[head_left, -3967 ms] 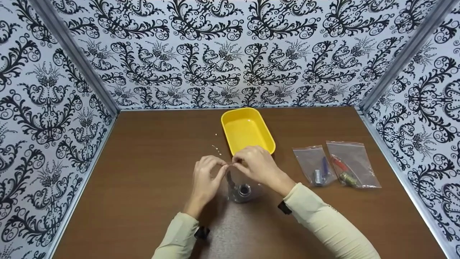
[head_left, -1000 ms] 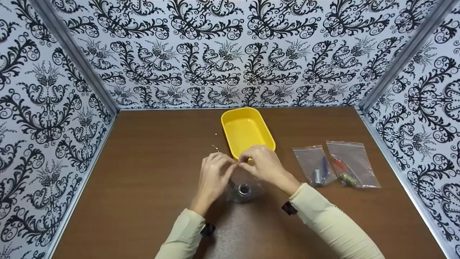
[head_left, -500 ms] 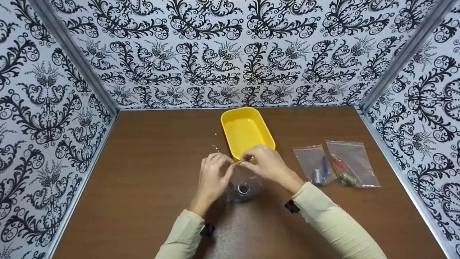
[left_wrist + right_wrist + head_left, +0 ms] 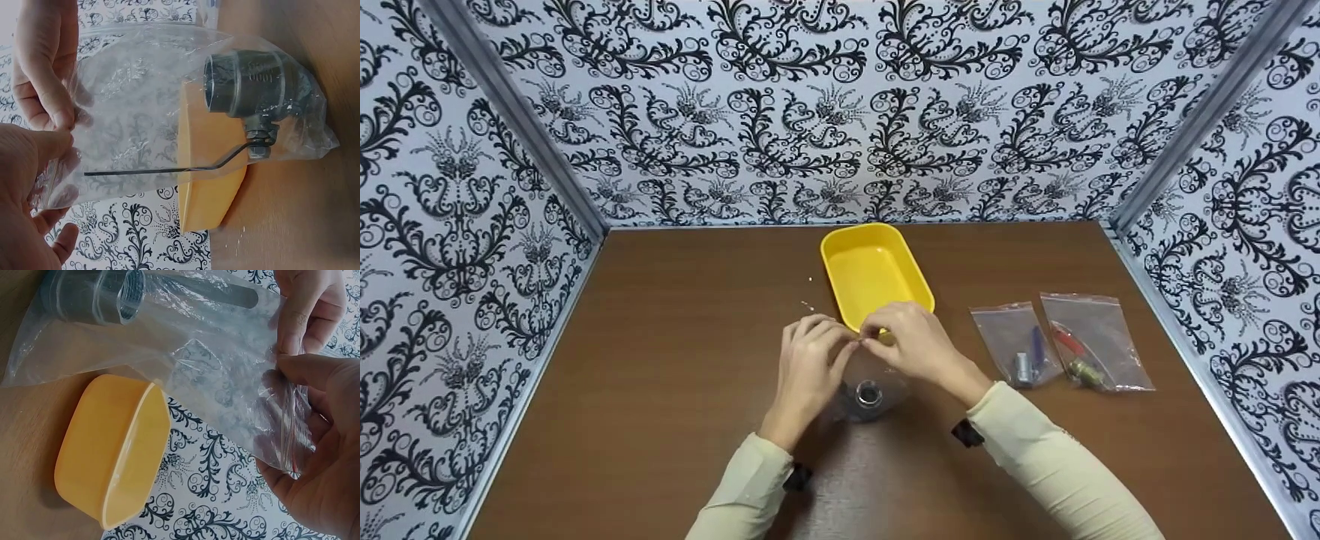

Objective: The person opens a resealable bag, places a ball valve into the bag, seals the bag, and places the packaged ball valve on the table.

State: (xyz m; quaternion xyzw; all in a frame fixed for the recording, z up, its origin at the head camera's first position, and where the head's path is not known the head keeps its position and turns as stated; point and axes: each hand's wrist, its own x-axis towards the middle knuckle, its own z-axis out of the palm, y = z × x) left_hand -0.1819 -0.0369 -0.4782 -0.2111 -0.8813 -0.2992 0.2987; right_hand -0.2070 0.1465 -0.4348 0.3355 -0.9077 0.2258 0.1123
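Observation:
A clear zip-lock bag (image 4: 129, 107) stands upright on the table, held at its zip edge by both hands. Inside it sits a metal ball valve (image 4: 261, 84) with a long, bent flat lever, at the bottom of the bag. My left hand (image 4: 810, 364) pinches the zip edge between thumb and fingers. Right beside it, my right hand (image 4: 911, 345) pinches the same edge, with the thumbs nearly touching. From the head view, the valve's round threaded opening (image 4: 868, 394) shows below the hands, while the lever is mostly hidden.
Behind the hands stands a yellow tray (image 4: 874, 274). To the right lie a bag with a grey metal fitting and a blue piece (image 4: 1014, 345), and a bag with a red-handled brass valve (image 4: 1096, 341). Small white crumbs (image 4: 808, 306) dot the table left of the tray.
Compared with four seconds ago, both hands have shifted a little to the right along the bag's zip edge. Over the last second they have barely moved, still pinching it.

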